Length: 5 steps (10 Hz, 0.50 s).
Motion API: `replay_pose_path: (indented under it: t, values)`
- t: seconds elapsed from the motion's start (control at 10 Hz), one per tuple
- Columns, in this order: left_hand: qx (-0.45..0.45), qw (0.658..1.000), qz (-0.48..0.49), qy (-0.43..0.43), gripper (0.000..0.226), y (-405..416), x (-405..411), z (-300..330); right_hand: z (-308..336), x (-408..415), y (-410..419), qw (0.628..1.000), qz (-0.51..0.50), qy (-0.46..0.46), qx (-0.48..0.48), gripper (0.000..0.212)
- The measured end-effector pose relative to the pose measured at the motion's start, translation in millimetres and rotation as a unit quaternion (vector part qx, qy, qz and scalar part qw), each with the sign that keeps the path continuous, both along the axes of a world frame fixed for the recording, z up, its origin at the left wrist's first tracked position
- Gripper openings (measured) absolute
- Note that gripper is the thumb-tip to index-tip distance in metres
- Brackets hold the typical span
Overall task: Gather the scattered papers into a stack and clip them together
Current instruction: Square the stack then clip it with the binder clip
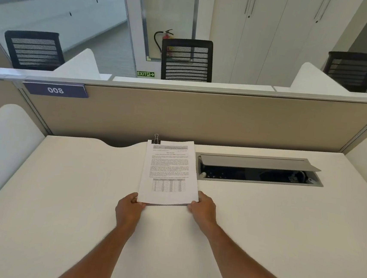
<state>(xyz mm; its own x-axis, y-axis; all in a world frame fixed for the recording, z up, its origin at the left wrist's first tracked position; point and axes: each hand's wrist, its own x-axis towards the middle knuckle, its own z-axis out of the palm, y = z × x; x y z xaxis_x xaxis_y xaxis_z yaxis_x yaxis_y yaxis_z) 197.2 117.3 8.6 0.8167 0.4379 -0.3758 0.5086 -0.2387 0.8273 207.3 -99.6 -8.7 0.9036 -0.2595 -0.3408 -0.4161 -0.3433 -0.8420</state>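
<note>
The stack of papers lies flat on the white bench, near the middle of its far edge, with its top end reaching almost to that edge. The sheets sit squared up as 1 neat pile, the top page printed with paragraphs of text and a small table near its lower part; the words are too small to read. A black binder clip is clamped on the top left corner of the stack, its wire handles standing upright.

Both hands hold the stack's near end. The left hand is closed on the near left corner, thumb on top of the paper and fingers curled below. The right hand is closed on the near right corner in the same way, thumb pressed on the top sheet. Both forearms reach in from the near edge of the bench, bare to the bottom of the view.

Just right of the stack, set into the bench along its far edge, is a grey cable box with its lid propped open and dark sockets showing inside. Left of the stack the far edge of the bench has a curved cut-out. Behind the bench stands a beige partition carrying a dark blue plate marked 008 at its upper left. Beyond it are 3 black mesh chairs, a fire extinguisher, a green exit sign and tall white cupboards.
</note>
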Motion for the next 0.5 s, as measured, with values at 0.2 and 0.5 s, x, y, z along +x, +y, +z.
replay_pose_path:
  t: [0.2, 0.5]
  values:
    - [0.05, 0.999, -0.011, -0.012, 0.01, 0, 3, -2, -10, 6, -12, 0.991, 0.073, -0.009, -0.115, 0.018]
    - [0.108, 0.994, -0.005, 0.017, 0.034, 2, -1, -2, -12, -13, -26, 0.982, 0.101, 0.018, -0.161, 0.021]
